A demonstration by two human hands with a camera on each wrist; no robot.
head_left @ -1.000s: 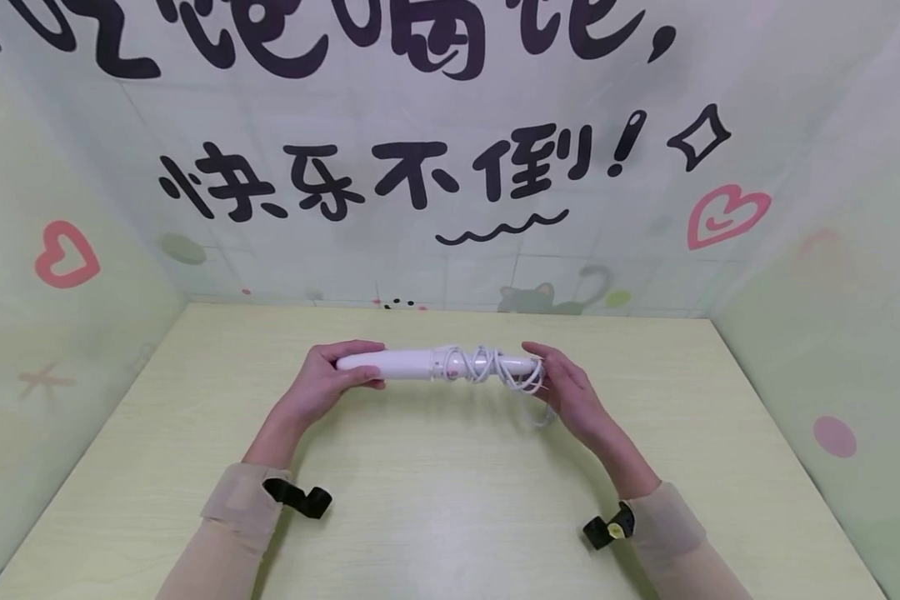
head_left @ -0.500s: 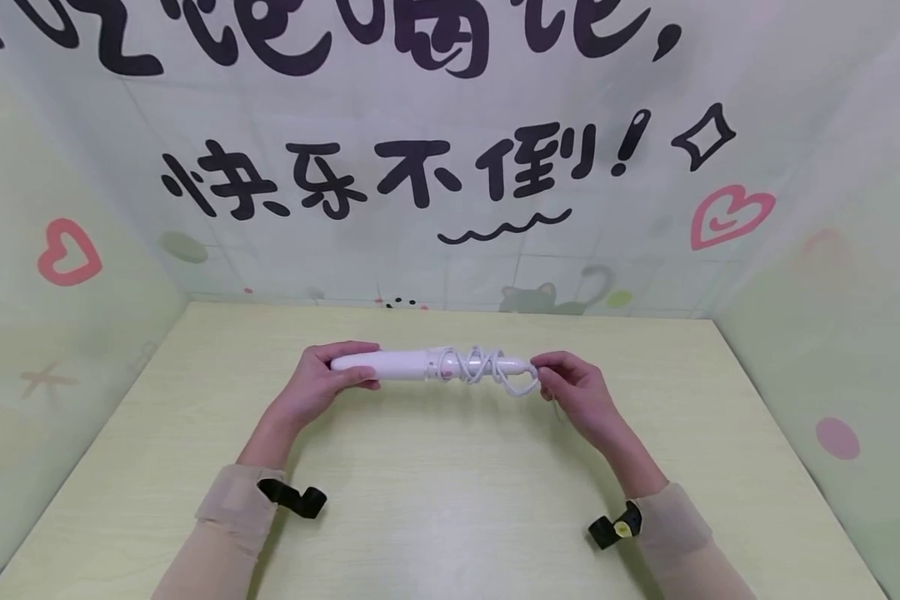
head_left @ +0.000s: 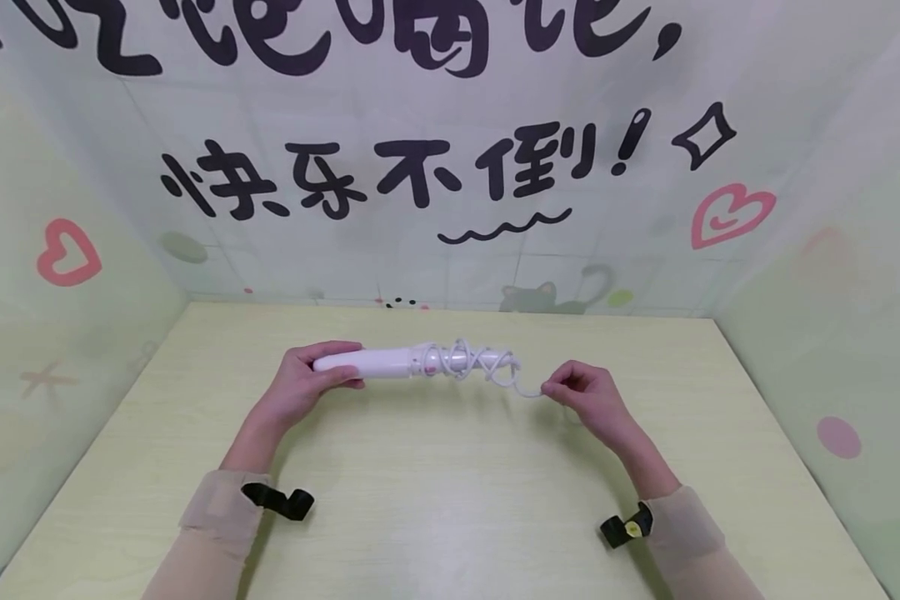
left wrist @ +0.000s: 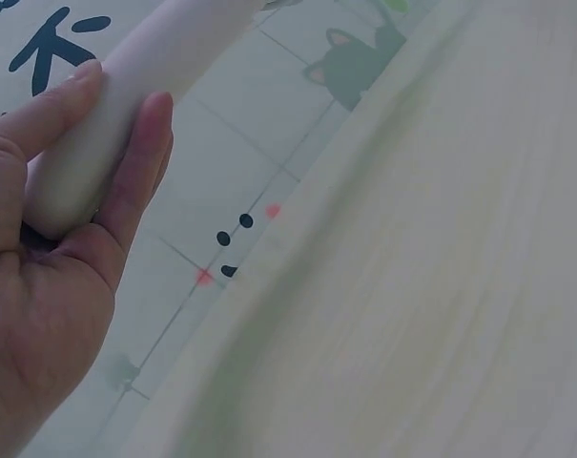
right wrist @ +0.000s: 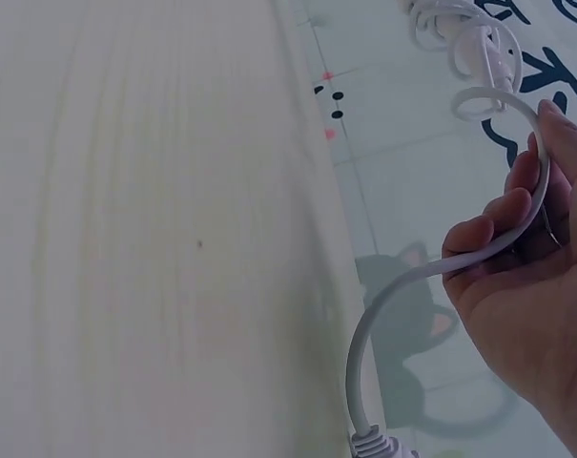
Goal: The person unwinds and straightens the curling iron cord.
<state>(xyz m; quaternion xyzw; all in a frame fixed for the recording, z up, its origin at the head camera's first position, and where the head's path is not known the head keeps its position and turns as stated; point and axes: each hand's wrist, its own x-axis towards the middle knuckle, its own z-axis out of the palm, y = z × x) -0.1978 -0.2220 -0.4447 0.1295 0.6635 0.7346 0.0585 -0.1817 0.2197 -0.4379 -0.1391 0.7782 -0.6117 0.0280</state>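
My left hand [head_left: 300, 388] grips the thick, rounded end of a white stick-shaped appliance [head_left: 378, 364], like a hair iron, held sideways above the table. In the left wrist view, thumb and fingers lie on either side of its smooth body [left wrist: 126, 114]. A white power cord [head_left: 528, 394] winds in loose crossing loops around the slimmer, shiny right half. My right hand [head_left: 594, 404] pinches this cord just right of the loops. The right wrist view shows the cord [right wrist: 360, 334] crossing the curled fingers and curving down to a ribbed white end piece [right wrist: 374, 443], partly cut off by the frame.
The pale wood-grain table [head_left: 435, 500] lies below both hands. Printed backdrop walls [head_left: 390, 267] with black lettering and small drawings stand behind it and along both sides. A black wrist camera [head_left: 281, 502] is strapped to each sleeve.
The right hand has gone from loosely around the appliance's right end to pinching the cord, and has drawn a stretch of it rightward. The left hand and appliance have shifted slightly left.
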